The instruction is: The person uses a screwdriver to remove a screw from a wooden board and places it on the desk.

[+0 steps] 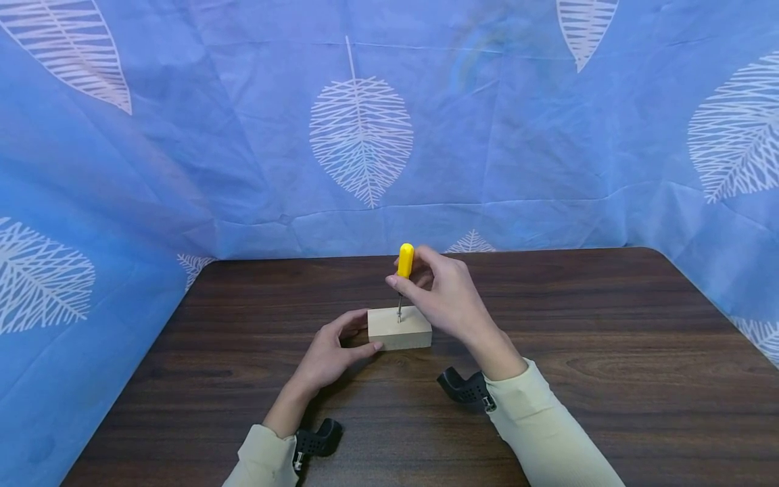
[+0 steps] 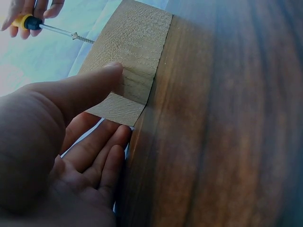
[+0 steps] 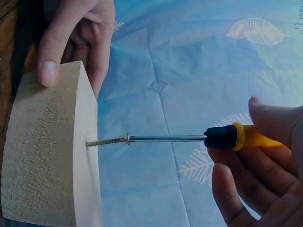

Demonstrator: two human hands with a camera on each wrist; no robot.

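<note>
A pale wooden block (image 1: 399, 337) lies on the dark table, its left end gripped by my left hand (image 1: 328, 355) with the thumb on the near side and the fingers behind. From the block's top face stands a screw (image 3: 108, 141), its point in the wood and most of its thread showing. My right hand (image 1: 447, 291) holds a screwdriver by its yellow handle (image 1: 405, 260), thumb on one side and fingers on the other. The screwdriver's metal shaft (image 3: 165, 138) lines up with the screw, tip at the screw head. A black collar (image 3: 220, 137) joins shaft and handle.
Dark wood-grain table (image 1: 584, 338) spreads around the block. Behind it and at both sides hangs a blue cloth (image 1: 255, 135) with white leaf prints. Black wrist mounts (image 1: 465, 387) sit at both sleeve cuffs.
</note>
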